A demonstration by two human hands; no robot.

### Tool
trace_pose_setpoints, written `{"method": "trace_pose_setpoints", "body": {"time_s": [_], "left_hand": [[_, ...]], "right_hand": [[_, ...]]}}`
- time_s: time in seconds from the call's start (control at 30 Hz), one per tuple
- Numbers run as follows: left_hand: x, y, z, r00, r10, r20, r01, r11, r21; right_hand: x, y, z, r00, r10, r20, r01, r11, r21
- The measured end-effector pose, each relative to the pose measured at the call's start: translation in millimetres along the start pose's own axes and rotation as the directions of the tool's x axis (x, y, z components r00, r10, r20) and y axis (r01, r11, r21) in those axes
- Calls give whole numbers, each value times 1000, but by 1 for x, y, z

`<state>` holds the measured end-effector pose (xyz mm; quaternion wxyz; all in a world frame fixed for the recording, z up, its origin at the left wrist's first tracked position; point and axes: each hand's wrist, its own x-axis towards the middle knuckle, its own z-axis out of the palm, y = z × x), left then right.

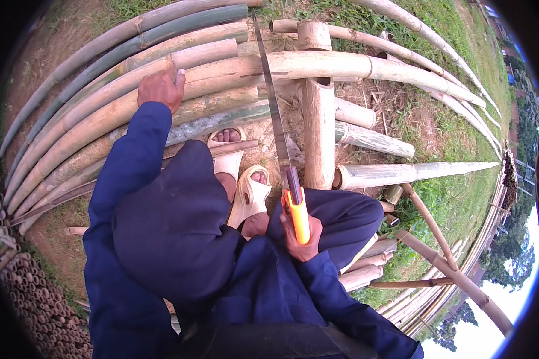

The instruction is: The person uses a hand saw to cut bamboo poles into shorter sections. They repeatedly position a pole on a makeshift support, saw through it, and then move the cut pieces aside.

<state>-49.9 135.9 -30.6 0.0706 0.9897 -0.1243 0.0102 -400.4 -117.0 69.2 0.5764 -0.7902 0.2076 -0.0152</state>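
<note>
My right hand (304,244) is closed round the orange handle of a handsaw (275,116). Its long, narrow blade points away from me and crosses a long bamboo pole (323,64); how deep it sits in the pole I cannot tell. To the left of the blade, my left hand (161,90) bears down on that pole, fingers curled over it and partly hidden. Just right of the blade, a thick bamboo piece (319,137) runs crosswise beneath the pole.
Several more bamboo poles (132,45) lie side by side at the left. Cut bamboo lengths (374,140) rest on the ground to the right. My sandalled feet (248,194) are close beside the blade. A large stack of bamboo (36,299) stands at lower left.
</note>
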Motion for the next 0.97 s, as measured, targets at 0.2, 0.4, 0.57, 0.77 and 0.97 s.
{"method": "trace_pose_setpoints", "body": {"time_s": [0.2, 0.4, 0.57, 0.77, 0.97], "left_hand": [[0, -5, -5, 1000, 17, 5, -18, 1000, 23], [-3, -5, -6, 998, -7, 60, 5, 999, 31], [1, 0, -5, 999, 26, 46, -26, 1000, 15], [8, -2, -11, 999, 32, 24, -33, 999, 18], [0, -4, -2, 999, -5, 51, 5, 1000, 1]], "right_hand": [[101, -1, 39, 994, -106, 4, 105, 989, 106], [-46, 10, -9, 998, 63, 5, -63, 997, 43], [83, -2, 23, 1000, 5, 24, -7, 996, 87], [74, -19, 23, 999, 40, 8, -41, 967, 250], [-45, 8, -18, 999, -39, 29, 42, 993, -109]]}}
